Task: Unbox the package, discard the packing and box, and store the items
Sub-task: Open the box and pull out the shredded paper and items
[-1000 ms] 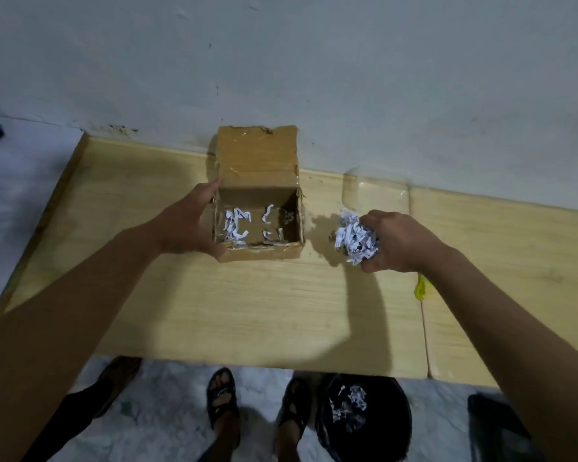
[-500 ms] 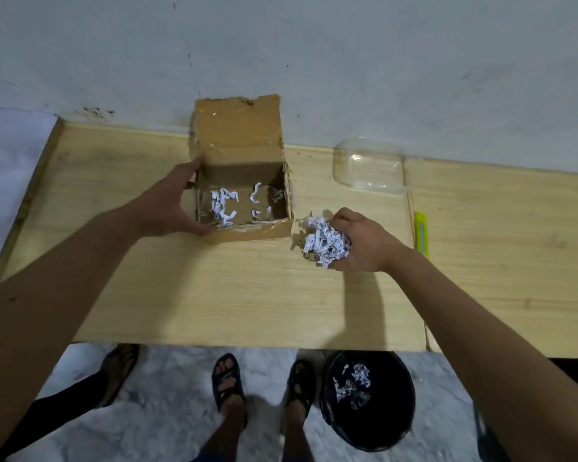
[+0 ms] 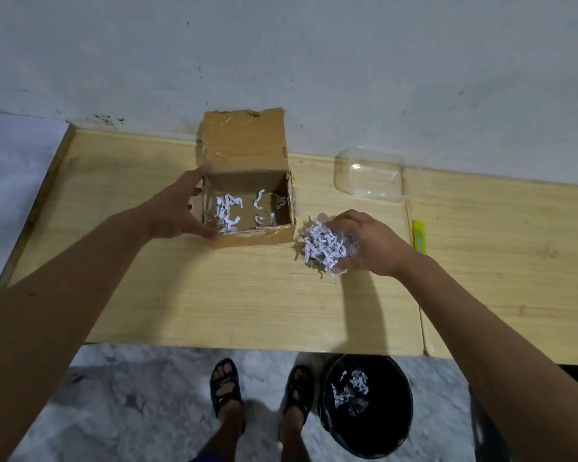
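Note:
An open cardboard box (image 3: 247, 148) stands on the wooden table (image 3: 214, 295) against the wall, its lid flap upright. A few white paper shreds (image 3: 229, 208) lie on its floor. My left hand (image 3: 177, 211) grips the box's left wall, thumb at the front corner. My right hand (image 3: 367, 241) hovers just right of the box, closed around a clump of shredded paper packing (image 3: 322, 246). A black waste bin (image 3: 366, 408) with some shreds inside stands on the floor below the table's front edge.
A clear plastic container (image 3: 367, 176) lies at the back right by the wall. A yellow-green cutter (image 3: 418, 236) lies on the seam between the two tabletops. My sandalled feet (image 3: 227, 388) stand on marble floor left of the bin.
My right hand with the paper clump has drawn nearer and slightly lower, away from the box toward the table's front. The left hand stays on the box.

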